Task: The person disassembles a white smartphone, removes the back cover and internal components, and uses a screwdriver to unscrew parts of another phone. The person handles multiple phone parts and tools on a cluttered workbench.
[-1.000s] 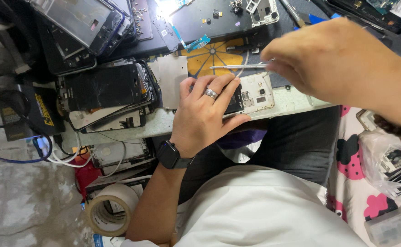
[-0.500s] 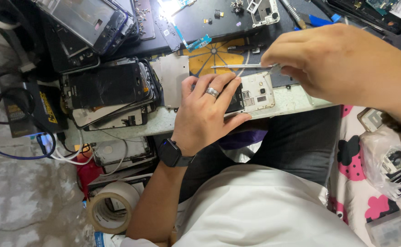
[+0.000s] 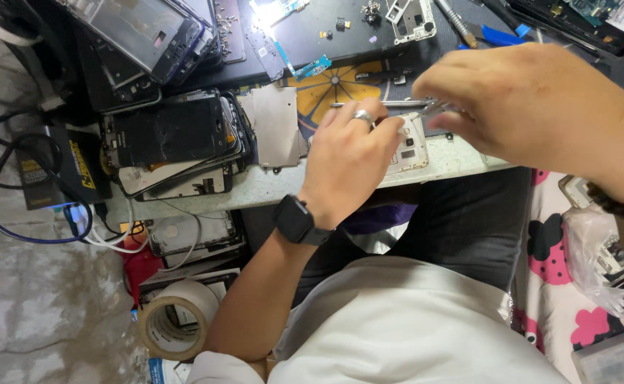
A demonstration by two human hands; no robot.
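My left hand (image 3: 347,160), with a ring and a black wristwatch (image 3: 296,220), is curled over a stripped white phone frame (image 3: 413,148) and holds it down on the bench edge. My right hand (image 3: 532,107) pinches thin metal tweezers (image 3: 379,104). They lie level above the frame, tips pointing left, just past my left fingertips. Most of the frame's left part is hidden under my left hand.
A stack of cracked phones (image 3: 173,139) and a bare metal plate (image 3: 276,128) lie left of the frame. More phone parts (image 3: 411,18) and a blue pry tool (image 3: 500,34) sit at the back. Cables (image 3: 13,213) and a tape roll (image 3: 177,320) are on the floor at left.
My left fingers have drawn together from a flat spread into a curl over the frame. My right hand has eased slightly left and lower with the tweezers.
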